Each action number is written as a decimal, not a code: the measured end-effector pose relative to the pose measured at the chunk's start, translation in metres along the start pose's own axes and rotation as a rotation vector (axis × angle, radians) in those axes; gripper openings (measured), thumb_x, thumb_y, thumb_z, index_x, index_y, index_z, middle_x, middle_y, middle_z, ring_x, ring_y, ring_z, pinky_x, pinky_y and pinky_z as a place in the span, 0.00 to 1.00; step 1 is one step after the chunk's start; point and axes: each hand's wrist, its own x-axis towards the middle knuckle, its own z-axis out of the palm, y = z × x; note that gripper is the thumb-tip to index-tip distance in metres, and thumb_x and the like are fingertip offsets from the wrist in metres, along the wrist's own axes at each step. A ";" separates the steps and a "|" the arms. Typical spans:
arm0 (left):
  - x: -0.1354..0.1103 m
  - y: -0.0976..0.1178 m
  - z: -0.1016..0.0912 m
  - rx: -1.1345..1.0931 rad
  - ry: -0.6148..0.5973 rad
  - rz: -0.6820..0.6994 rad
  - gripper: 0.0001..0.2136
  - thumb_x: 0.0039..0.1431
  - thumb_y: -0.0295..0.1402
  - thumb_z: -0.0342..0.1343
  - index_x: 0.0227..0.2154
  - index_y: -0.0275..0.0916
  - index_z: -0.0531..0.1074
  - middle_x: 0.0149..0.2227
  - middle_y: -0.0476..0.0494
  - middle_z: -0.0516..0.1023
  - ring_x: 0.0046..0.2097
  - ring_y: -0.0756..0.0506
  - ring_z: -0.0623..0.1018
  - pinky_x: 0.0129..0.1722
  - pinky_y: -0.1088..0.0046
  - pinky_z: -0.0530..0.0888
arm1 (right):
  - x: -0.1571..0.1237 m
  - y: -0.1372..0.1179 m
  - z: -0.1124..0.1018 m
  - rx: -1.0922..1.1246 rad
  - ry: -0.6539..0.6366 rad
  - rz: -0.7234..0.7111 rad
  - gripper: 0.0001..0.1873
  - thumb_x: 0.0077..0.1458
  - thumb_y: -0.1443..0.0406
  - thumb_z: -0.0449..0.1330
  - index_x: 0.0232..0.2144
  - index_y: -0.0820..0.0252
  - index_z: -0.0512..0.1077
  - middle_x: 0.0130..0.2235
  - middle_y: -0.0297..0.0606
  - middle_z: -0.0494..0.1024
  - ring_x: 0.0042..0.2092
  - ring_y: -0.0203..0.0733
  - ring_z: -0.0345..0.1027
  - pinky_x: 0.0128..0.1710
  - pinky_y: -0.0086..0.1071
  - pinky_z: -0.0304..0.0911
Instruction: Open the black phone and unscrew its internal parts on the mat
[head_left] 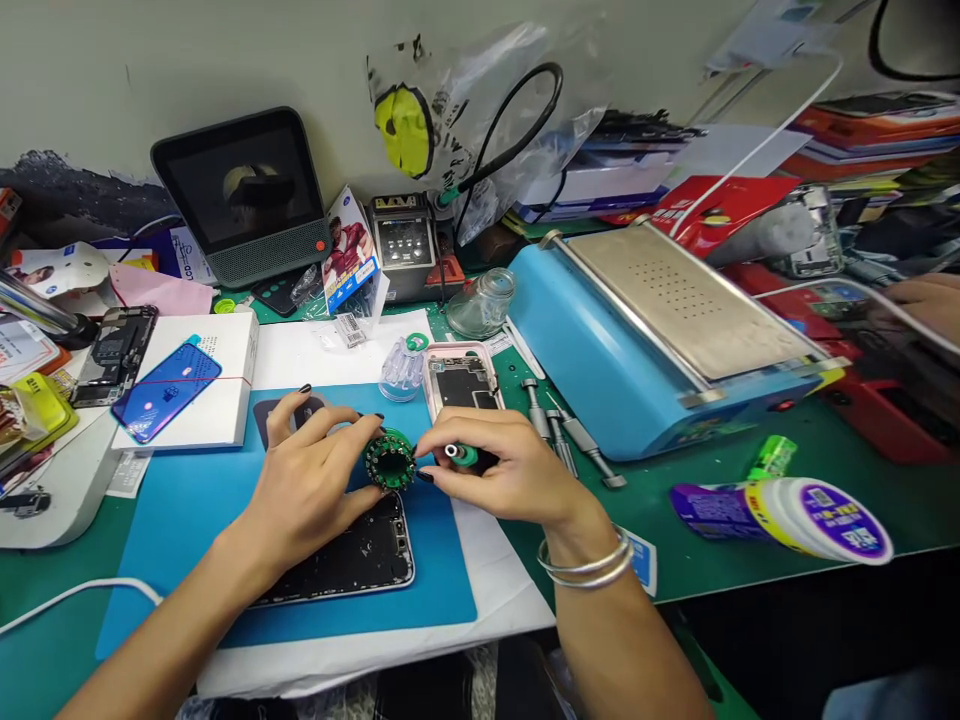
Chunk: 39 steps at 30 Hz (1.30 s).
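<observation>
My left hand [311, 485] grips a green ring-shaped holder [391, 435] with small metal pieces round its rim and a dark opening in the middle. Thumb and forefinger of my right hand [495, 465] meet at the holder's right edge; whether they pinch a small piece there I cannot make out. Tucked in the right palm is a slim tool, probably a screwdriver [466, 456], with a green collar and a pale round end. Below the holder lies an opened phone body [352, 560], black inside and partly under my left hand, on a blue mat [442, 590].
Behind my hands are a pink-framed phone housing [459, 372] and a clear cup [403, 368]. Several grey screwdrivers [589, 445] lie beside a blue heating machine [585, 350]. A purple-and-white canister [795, 515] rests on its side at right. A white box [232, 400] bears a blue phone back [166, 390]. Another person's hand [930, 300] is at far right.
</observation>
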 end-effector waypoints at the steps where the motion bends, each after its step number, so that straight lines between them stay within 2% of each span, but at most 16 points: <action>1: 0.000 0.000 0.000 0.001 0.000 -0.001 0.24 0.54 0.32 0.69 0.50 0.37 0.67 0.42 0.45 0.83 0.46 0.40 0.80 0.61 0.56 0.54 | 0.000 0.000 0.000 0.000 -0.001 -0.002 0.06 0.54 0.73 0.63 0.35 0.59 0.75 0.29 0.32 0.75 0.29 0.32 0.68 0.28 0.27 0.65; 31: -0.001 0.001 0.003 0.024 0.000 0.005 0.17 0.60 0.35 0.64 0.49 0.36 0.68 0.41 0.43 0.83 0.46 0.42 0.79 0.62 0.56 0.54 | -0.001 -0.003 0.001 -0.062 -0.016 -0.009 0.04 0.55 0.72 0.63 0.33 0.58 0.74 0.28 0.32 0.76 0.28 0.32 0.69 0.28 0.27 0.65; 39: -0.003 0.001 0.005 0.009 0.022 0.014 0.19 0.58 0.34 0.65 0.50 0.37 0.68 0.39 0.48 0.82 0.46 0.43 0.78 0.62 0.59 0.55 | -0.001 -0.005 0.001 -0.070 -0.036 0.010 0.05 0.53 0.71 0.65 0.32 0.57 0.74 0.27 0.32 0.76 0.28 0.33 0.70 0.27 0.26 0.66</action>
